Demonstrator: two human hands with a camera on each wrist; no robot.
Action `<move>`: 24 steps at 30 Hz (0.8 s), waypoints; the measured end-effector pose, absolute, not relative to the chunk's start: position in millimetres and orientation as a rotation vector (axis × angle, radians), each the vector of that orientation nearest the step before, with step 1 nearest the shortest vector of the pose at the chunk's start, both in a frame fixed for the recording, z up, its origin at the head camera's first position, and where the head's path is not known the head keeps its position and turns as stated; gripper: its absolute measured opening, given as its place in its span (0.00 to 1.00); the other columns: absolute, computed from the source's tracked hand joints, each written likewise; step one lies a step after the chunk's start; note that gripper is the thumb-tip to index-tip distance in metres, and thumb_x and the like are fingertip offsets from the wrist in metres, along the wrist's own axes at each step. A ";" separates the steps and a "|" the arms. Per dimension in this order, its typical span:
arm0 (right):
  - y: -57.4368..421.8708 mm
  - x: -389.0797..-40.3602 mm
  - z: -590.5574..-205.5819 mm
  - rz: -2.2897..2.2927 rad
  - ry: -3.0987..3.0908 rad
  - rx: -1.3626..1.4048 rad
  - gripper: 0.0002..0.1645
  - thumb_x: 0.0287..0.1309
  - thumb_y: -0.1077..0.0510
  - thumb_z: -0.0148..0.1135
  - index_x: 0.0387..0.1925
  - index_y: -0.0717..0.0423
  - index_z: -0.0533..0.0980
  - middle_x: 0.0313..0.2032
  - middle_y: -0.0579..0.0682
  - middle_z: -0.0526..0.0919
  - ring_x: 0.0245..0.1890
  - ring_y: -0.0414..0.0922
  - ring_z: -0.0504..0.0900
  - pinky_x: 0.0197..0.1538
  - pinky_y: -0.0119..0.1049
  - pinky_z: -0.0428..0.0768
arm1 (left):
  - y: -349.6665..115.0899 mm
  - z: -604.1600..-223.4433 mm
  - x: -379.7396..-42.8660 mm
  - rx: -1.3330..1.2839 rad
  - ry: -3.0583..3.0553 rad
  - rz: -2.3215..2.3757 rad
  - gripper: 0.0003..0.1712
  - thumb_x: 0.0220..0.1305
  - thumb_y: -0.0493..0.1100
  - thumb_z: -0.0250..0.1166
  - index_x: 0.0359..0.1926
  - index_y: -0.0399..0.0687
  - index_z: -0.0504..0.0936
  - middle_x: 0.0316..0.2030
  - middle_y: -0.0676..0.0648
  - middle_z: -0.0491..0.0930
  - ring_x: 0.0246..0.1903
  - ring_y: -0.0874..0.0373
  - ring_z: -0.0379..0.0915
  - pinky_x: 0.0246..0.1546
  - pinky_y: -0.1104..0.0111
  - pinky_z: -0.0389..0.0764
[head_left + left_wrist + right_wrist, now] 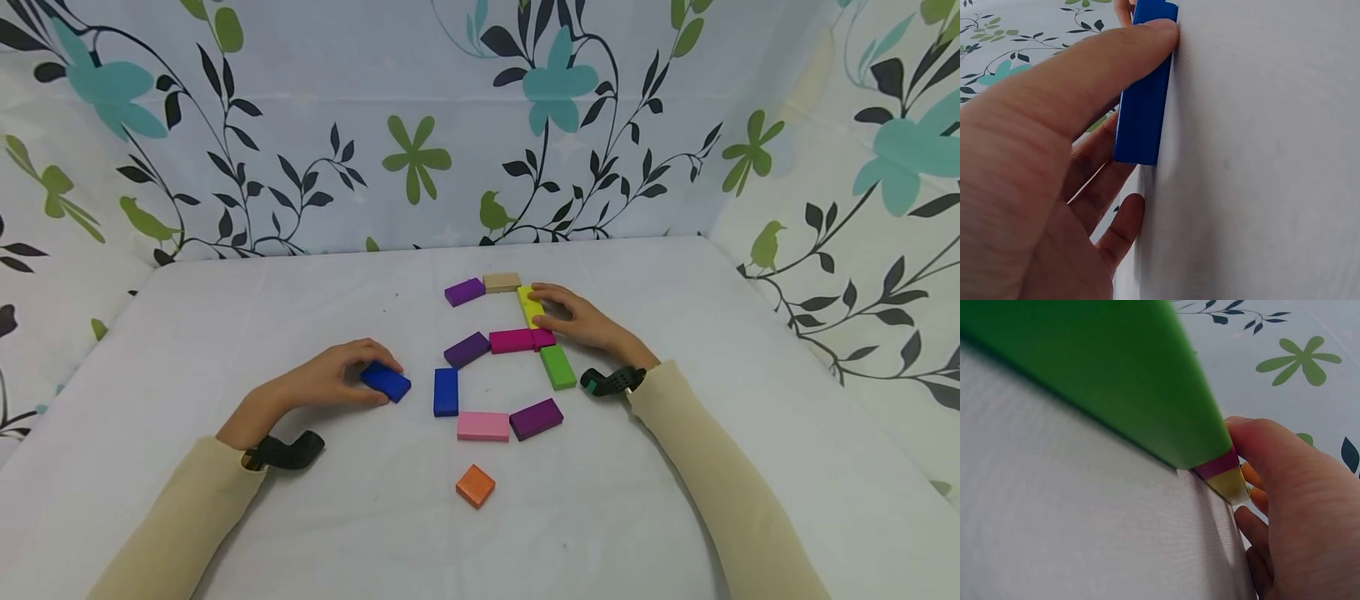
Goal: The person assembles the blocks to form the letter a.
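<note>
My left hand (337,375) pinches a blue block (386,381) between thumb and fingers, low over the white cloth; the left wrist view shows the thumb across that blue block (1144,106). On the right, my right hand (581,318) grips a yellow block (529,306), thumb at its near end and a finger at its far end. A small magenta block (543,338) lies right by that thumb. Close in the right wrist view, a green block (1129,375) covers much of the yellow block (1229,485).
The blocks form a curving outline: purple (465,292), tan (501,282), magenta (512,341), dark purple (467,350), blue (446,392), pink (483,427), violet (536,419) and green (557,367). An orange block (476,486) lies apart, nearer me. Patterned fabric (300,125) hangs behind the table.
</note>
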State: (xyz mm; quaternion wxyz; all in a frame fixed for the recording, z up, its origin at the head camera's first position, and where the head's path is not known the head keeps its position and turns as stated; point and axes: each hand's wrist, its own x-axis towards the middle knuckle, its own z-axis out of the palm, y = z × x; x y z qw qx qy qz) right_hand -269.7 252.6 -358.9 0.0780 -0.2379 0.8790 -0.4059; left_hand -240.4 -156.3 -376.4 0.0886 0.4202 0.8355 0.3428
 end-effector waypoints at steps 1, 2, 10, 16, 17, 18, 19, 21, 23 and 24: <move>252.9 -269.9 -359.1 -1.213 2.633 -0.713 0.30 0.68 0.61 0.56 0.67 0.68 0.63 0.73 0.63 0.54 0.74 0.59 0.47 0.73 0.57 0.47 | -156.4 -376.3 -240.5 1.244 2.483 1.025 0.21 0.56 0.41 0.73 0.51 0.48 0.82 0.50 0.48 0.78 0.51 0.53 0.71 0.54 0.65 0.74; 253.1 -270.4 -359.4 -1.212 2.634 -0.714 0.30 0.68 0.61 0.56 0.67 0.68 0.63 0.73 0.63 0.54 0.74 0.59 0.47 0.73 0.57 0.47 | -156.4 -376.1 -240.6 1.235 2.482 1.026 0.21 0.56 0.41 0.74 0.52 0.48 0.82 0.50 0.48 0.78 0.51 0.53 0.71 0.54 0.66 0.74; 259.0 -281.9 -371.9 -1.232 2.635 -0.728 0.30 0.68 0.59 0.57 0.68 0.64 0.64 0.73 0.59 0.55 0.75 0.56 0.48 0.73 0.55 0.47 | -155.2 -374.2 -240.6 1.171 2.497 1.020 0.21 0.55 0.43 0.74 0.51 0.48 0.82 0.50 0.49 0.80 0.51 0.55 0.72 0.55 0.64 0.73; 268.6 -300.8 -394.8 -1.220 2.659 -0.735 0.31 0.68 0.55 0.58 0.69 0.58 0.65 0.74 0.54 0.55 0.75 0.53 0.47 0.73 0.55 0.47 | -154.2 -372.3 -239.5 1.144 2.516 1.030 0.21 0.55 0.44 0.74 0.50 0.49 0.83 0.49 0.51 0.81 0.50 0.56 0.72 0.53 0.64 0.71; 268.5 -300.1 -394.6 -1.221 2.658 -0.730 0.31 0.68 0.55 0.59 0.69 0.57 0.65 0.74 0.54 0.55 0.75 0.53 0.47 0.73 0.55 0.47 | -154.2 -372.5 -239.5 1.144 2.520 1.033 0.21 0.55 0.44 0.75 0.50 0.49 0.83 0.49 0.51 0.81 0.50 0.56 0.72 0.53 0.64 0.71; 268.3 -298.9 -394.0 -1.217 2.660 -0.731 0.31 0.68 0.54 0.59 0.68 0.56 0.65 0.74 0.53 0.55 0.75 0.53 0.48 0.73 0.55 0.47 | -154.1 -372.8 -239.5 1.142 2.525 1.032 0.21 0.54 0.44 0.75 0.50 0.49 0.83 0.48 0.51 0.81 0.49 0.57 0.72 0.52 0.64 0.71; 268.2 -297.9 -393.9 -1.214 2.662 -0.725 0.31 0.67 0.53 0.59 0.68 0.55 0.66 0.74 0.53 0.55 0.75 0.52 0.48 0.73 0.55 0.48 | -153.9 -372.8 -239.3 1.142 2.529 1.032 0.21 0.54 0.45 0.75 0.50 0.50 0.83 0.48 0.52 0.81 0.49 0.57 0.72 0.51 0.64 0.71; 268.3 -296.6 -393.9 -1.217 2.659 -0.723 0.31 0.67 0.53 0.59 0.68 0.54 0.66 0.74 0.52 0.55 0.75 0.52 0.48 0.73 0.55 0.48 | -153.2 -372.9 -238.9 1.143 2.544 1.024 0.21 0.53 0.45 0.75 0.50 0.50 0.83 0.48 0.52 0.82 0.48 0.57 0.72 0.49 0.64 0.72; 268.6 -295.8 -393.4 -1.224 2.652 -0.735 0.30 0.67 0.53 0.59 0.68 0.54 0.66 0.74 0.52 0.56 0.75 0.52 0.48 0.73 0.54 0.48 | -152.5 -372.3 -238.6 1.145 2.555 1.019 0.22 0.53 0.45 0.76 0.50 0.49 0.83 0.47 0.52 0.82 0.48 0.58 0.72 0.49 0.64 0.73; 268.7 -295.8 -392.9 -1.226 2.653 -0.748 0.30 0.67 0.53 0.59 0.68 0.55 0.66 0.74 0.52 0.56 0.75 0.52 0.49 0.73 0.54 0.48 | -152.0 -371.7 -238.4 1.150 2.560 1.015 0.22 0.53 0.45 0.76 0.50 0.49 0.83 0.47 0.52 0.82 0.48 0.58 0.72 0.49 0.64 0.73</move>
